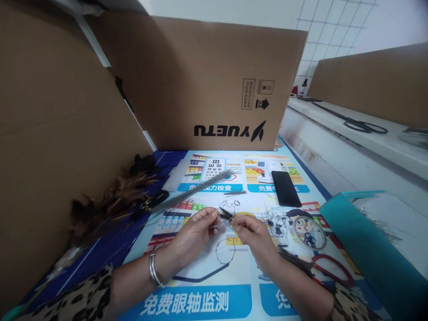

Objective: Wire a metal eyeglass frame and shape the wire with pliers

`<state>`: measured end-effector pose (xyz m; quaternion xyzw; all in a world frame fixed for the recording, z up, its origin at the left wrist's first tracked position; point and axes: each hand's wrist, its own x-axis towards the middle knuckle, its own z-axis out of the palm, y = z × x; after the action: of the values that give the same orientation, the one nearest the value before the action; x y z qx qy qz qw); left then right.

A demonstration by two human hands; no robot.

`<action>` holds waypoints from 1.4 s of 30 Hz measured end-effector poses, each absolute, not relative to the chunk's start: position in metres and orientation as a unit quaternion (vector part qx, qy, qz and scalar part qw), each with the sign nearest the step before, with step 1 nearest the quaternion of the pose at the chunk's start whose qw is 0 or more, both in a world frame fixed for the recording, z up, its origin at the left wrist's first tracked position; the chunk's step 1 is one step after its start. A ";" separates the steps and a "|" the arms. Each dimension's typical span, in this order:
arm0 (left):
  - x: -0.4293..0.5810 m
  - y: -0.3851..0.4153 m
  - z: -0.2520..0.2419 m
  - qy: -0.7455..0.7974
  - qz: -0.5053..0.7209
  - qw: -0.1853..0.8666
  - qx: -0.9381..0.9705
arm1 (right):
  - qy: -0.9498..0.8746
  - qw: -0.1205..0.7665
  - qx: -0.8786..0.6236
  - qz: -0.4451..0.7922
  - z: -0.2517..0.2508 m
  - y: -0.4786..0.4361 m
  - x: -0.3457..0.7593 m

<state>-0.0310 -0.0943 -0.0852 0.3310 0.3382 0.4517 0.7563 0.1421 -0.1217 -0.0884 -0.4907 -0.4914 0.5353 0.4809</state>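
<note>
My left hand (200, 227) is closed in a pinch on a thin wire, too fine to follow clearly between the fingers. My right hand (252, 229) grips small yellow-handled pliers (246, 214), whose dark jaws point left, close to the left fingertips. Below the hands a thin wire loop (225, 252) with small reddish spots shows against the printed mat; whether it joins the pinched wire I cannot tell. Just beyond the hands lies a bundle of straight grey wires (195, 191). Several cut wire pieces (270, 214) are scattered right of the pliers.
A black phone (286, 188) lies at the right. Nearer are a round clear dish (310, 233) and red-handled scissors (332, 269), partly behind my right forearm. A teal box (371, 245) borders the right side. Brown feathers (110, 200) lie left; a cardboard box (207, 84) stands behind.
</note>
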 end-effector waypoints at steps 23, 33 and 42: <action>-0.030 -0.099 -0.078 0.322 0.428 0.760 0.368 | -0.396 0.542 -0.471 0.572 -0.089 -0.118 0.141; -0.030 -0.099 -0.080 0.322 0.421 0.756 0.383 | -0.392 0.538 -0.429 0.611 -0.091 -0.118 0.143; -0.031 -0.099 -0.083 0.294 0.419 0.770 0.380 | -0.395 0.528 -0.419 0.624 -0.094 -0.118 0.143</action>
<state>-0.0310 -0.0989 -0.0828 0.3796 0.2940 0.4194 0.7704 0.1431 -0.1181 -0.0938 -0.4190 -0.3949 0.6244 0.5278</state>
